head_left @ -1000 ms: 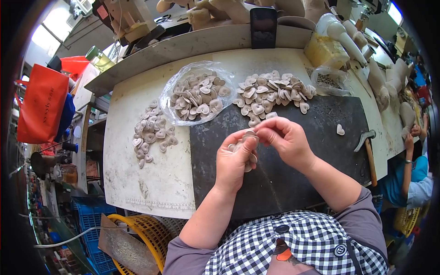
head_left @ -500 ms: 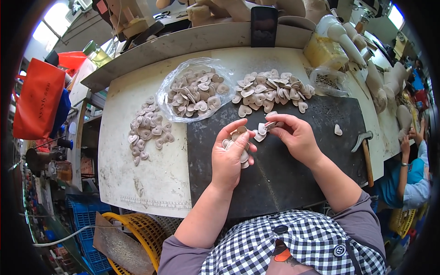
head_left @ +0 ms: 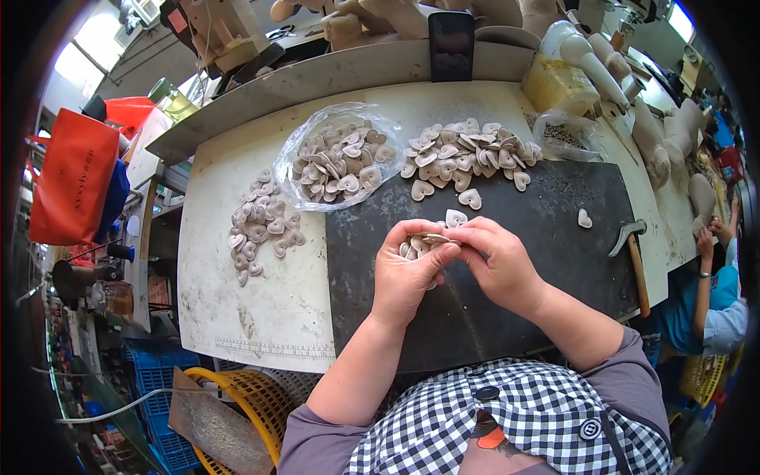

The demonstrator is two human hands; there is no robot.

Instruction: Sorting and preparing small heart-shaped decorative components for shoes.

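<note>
My left hand [head_left: 404,277] is closed around several small, pale beige heart-shaped pieces [head_left: 414,248], their edges showing between thumb and fingers. Against it, my right hand [head_left: 500,267] pinches at a thin piece [head_left: 434,237] by the left thumb; the fingertips partly cover it. Just beyond the hands, a loose heart [head_left: 455,218] lies on the black mat [head_left: 538,229]. Another heart [head_left: 469,199] sits a little farther off, near a heaped pile of hearts [head_left: 467,150] at the mat's far edge.
A clear plastic bag [head_left: 285,170] full of hearts stands left of the heap, with a scattered group [head_left: 260,222] farther left. Rightward are a single heart [head_left: 584,218], a hammer [head_left: 636,269] and a bag of small bits [head_left: 566,136]. Yellow basket [head_left: 257,404] below left; a co-worker [head_left: 716,293] far right.
My right hand has moved left and down to meet my left hand, with its piece now over the ones held there. The heart formerly by its fingertips lies uncovered on the mat.
</note>
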